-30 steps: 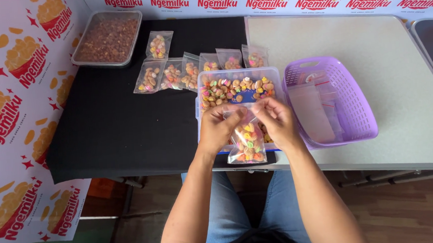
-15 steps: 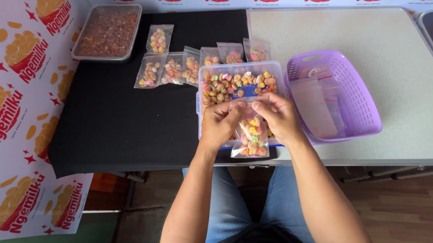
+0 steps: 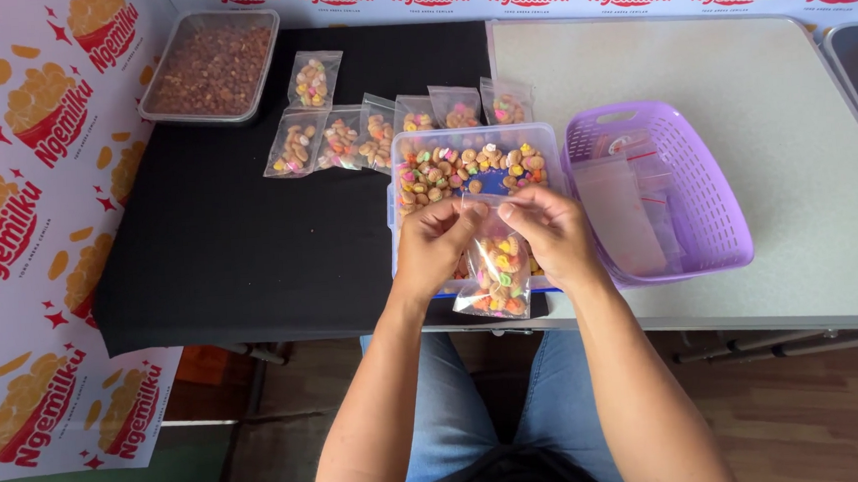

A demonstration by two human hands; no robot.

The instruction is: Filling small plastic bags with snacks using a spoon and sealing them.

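Both my hands pinch the top edge of a small clear plastic bag (image 3: pixel 496 277) filled with colourful iced biscuits. My left hand (image 3: pixel 432 246) grips its left corner and my right hand (image 3: pixel 551 232) its right corner. The bag hangs over the near end of a clear plastic tub (image 3: pixel 413 143) that holds more of the same biscuits (image 3: pixel 464 169). Several filled small bags (image 3: pixel 344 142) lie in a row on the black table behind the tub.
A purple plastic basket (image 3: pixel 699 200) with empty clear bags (image 3: pixel 621 209) stands right of the tub on the beige table (image 3: pixel 736 73). A metal tray of brown snacks (image 3: pixel 210 66) sits at the back left. Printed banners cover the left side and back wall.
The bag and both hands rose slightly over the tub between the earliest frame and half a second ago; since then they have barely shifted.
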